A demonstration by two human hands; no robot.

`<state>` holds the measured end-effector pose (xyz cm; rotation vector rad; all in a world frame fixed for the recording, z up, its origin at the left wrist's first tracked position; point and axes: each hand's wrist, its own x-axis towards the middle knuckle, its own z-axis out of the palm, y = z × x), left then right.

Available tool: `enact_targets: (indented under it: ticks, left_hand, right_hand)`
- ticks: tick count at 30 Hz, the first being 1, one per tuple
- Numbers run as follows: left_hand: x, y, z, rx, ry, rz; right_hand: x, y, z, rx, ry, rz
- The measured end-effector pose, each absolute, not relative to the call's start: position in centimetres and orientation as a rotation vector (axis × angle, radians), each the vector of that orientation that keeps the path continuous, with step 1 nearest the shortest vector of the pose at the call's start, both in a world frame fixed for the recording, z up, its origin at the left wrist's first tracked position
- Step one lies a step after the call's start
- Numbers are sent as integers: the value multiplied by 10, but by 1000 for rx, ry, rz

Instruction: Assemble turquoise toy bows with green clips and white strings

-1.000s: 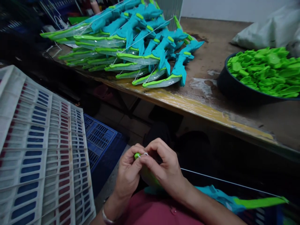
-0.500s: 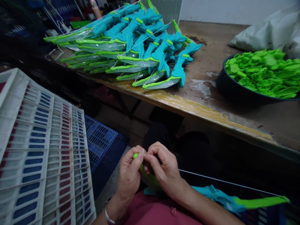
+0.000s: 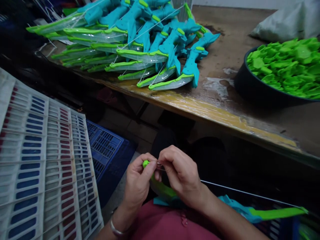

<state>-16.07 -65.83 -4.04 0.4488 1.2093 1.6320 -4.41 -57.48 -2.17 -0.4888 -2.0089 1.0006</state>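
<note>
Hands meet low in the view, above the lap. Left hand (image 3: pixel 137 185) pinches the green tip of a toy bow (image 3: pixel 165 193); right hand (image 3: pixel 181 175) pinches a thin string (image 3: pixel 237 190) at that same tip. Most of the near limb is hidden behind the fingers, and the teal grip is partly covered by the right forearm; the far limb runs to the right edge. On the counter (image 3: pixel 225 116) lies a pile of finished bows (image 3: pixel 150 43), cut off at the top. A dark bowl (image 3: pixel 252 93) of green parts is cropped at right. White crate (image 3: pixel 45 160), blue crate (image 3: pixel 105 146) at left.
</note>
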Motion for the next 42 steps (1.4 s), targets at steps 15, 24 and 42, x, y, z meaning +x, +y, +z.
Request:
enact_targets:
  ticks: [15,24,42]
  left_hand:
    - [-159,-662,-48,504,1277,1669]
    - [-162,-662,-55,657,1390,1606]
    - [-166,-663,-52,498,1131,1533]
  right_hand:
    - [-33,-586,-23,-707,-1892,1211]
    - [-39,-585,-30,-684,-1842,1148]
    - [-37,-588,-34,-551,-1955,1028]
